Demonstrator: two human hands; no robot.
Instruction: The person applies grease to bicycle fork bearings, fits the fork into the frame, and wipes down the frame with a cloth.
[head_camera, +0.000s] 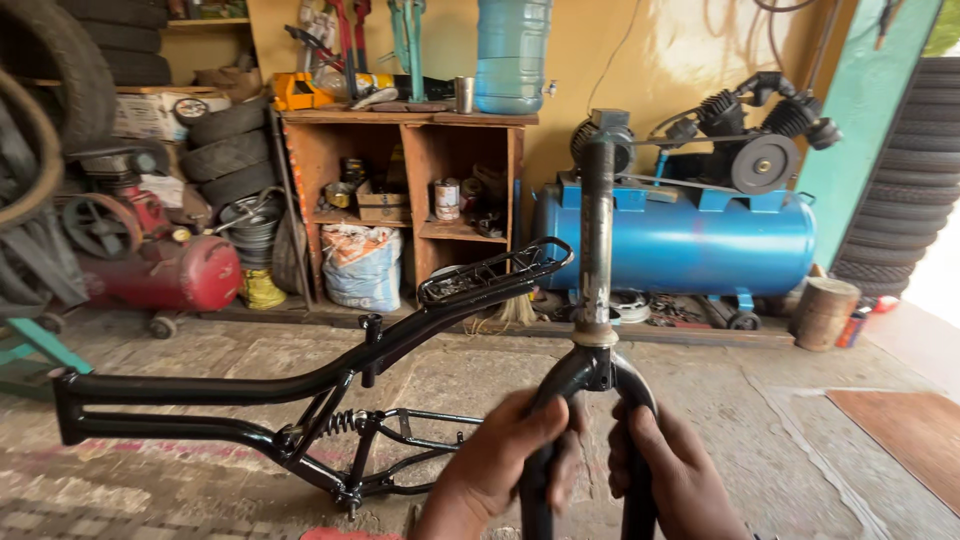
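Blue compressor tank (690, 245) against the back wall, motor and pump (745, 140) on top. Left of it a wooden shelf unit (405, 190) with cans and boxes, a big blue water bottle (512, 55) standing on its top board. Tyres stacked at far right (905, 180) and upper left (225, 150). Small red compressor (175, 270) on the floor at left, white sack (362, 265) under the shelves.

Black bicycle frame (300, 385) lies on the concrete floor (800, 430), left of centre — rear spring visible near its middle, rack end (495, 270) pointing up toward the shelves.

Bicycle fork (597, 350) is front and centre, upright, bare steel steerer tube pointing up, black legs pointing down toward the camera. Just right of the frame; whether it touches the frame, can't tell.

Left hand (500, 460) wrapped around the fork's left leg, fingers closed on it. Right hand (665, 470) gripped around the right leg the same way — both just below the crown.

Small wooden stump (825, 312) by the right tyre stack.
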